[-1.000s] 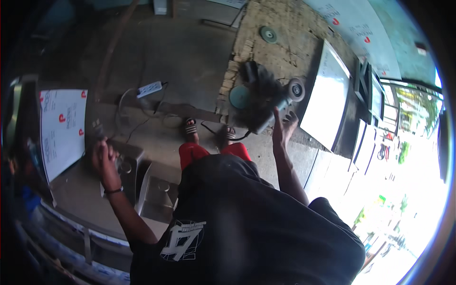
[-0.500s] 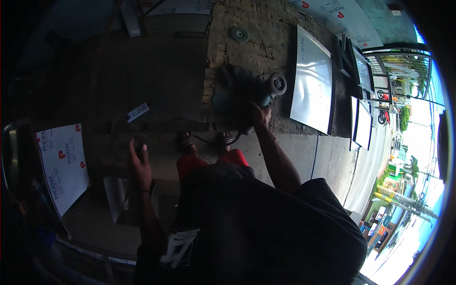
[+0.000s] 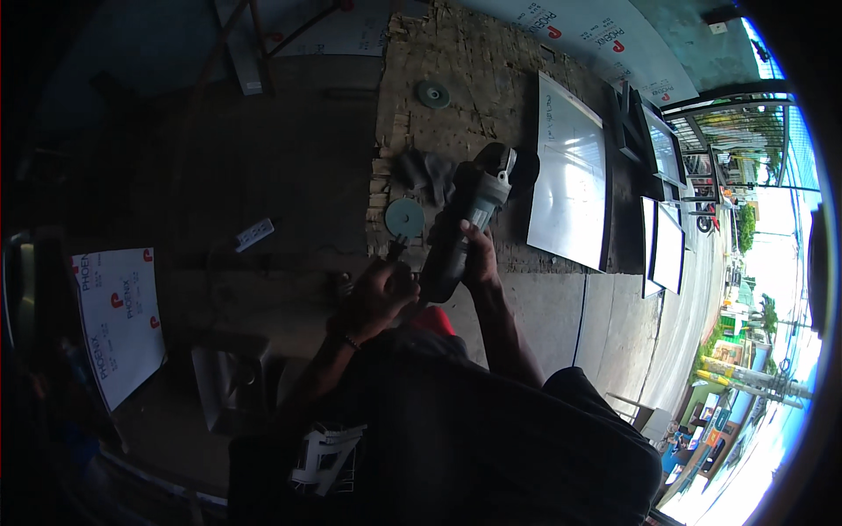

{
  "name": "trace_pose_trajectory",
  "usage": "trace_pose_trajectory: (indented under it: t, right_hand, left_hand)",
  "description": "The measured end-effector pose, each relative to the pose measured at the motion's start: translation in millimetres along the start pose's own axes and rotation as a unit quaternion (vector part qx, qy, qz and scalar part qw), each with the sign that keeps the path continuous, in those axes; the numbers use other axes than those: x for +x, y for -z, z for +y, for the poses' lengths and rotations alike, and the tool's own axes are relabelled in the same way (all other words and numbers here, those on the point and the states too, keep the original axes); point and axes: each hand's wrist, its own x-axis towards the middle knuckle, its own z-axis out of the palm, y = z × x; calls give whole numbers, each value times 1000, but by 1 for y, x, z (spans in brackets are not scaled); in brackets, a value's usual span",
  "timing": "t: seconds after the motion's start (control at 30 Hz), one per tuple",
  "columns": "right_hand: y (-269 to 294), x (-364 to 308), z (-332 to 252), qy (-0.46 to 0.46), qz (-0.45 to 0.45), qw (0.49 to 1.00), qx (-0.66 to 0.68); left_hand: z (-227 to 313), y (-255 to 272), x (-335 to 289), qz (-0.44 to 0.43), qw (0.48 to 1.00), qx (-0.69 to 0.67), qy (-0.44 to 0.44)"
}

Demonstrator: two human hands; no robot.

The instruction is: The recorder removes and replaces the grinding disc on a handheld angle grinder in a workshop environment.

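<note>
My right hand (image 3: pixel 480 254) is wrapped round the body of an angle grinder (image 3: pixel 469 219), held over the near edge of a worn wooden board. Its head with the metal guard points away from me. Close to the grinder's rear end, my left hand (image 3: pixel 381 296) is closed on a dark power plug (image 3: pixel 398 246) whose prongs point away. Just beyond the plug lies a green-grey grinding disc (image 3: pixel 404 217). A dark crumpled glove or cloth (image 3: pixel 427 173) rests beside the grinder, and a second disc (image 3: pixel 433 94) lies farther back on the board.
A white power strip (image 3: pixel 255 234) lies on the dark surface to the left. Shiny sheet metal (image 3: pixel 568 175) is to the right of the board (image 3: pixel 491 96). A metal sink (image 3: pixel 230 386) and a film-covered panel (image 3: pixel 118 324) stand at lower left.
My left hand has come right, from beside the power strip to the grinder's rear, with the plug now visible. The grinder has turned and drawn nearer in my right hand.
</note>
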Motion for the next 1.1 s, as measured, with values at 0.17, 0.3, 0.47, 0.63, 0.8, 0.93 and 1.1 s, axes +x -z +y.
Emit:
trace_pose_trajectory:
  t: [0.17,0.3,0.47,0.63,0.8,0.93,1.1]
  right_hand:
    - [-32,-2,-6,-11,-75,997,22]
    - [-61,-1,-30,23,-135,989,-49]
    - [-108,-13,-37,100,31,946,-306]
    - [-97,-6,-22,35,33,975,-217]
    - [-57,-3,0,68,-5,995,-67]
    - [-21,-11,-13,74,-46,996,18]
    - [5,-24,-26,127,-43,990,35]
  left_hand:
    - [10,-32,13,-41,996,-76,19]
    - [12,-36,7,37,994,-105,-13]
    - [71,-8,9,176,944,259,-106]
    - [71,-4,-3,174,946,235,-142]
    - [33,4,-10,208,936,200,-200]
    - [0,77,-24,217,956,195,-35]
    - [-16,205,-22,317,943,72,72]
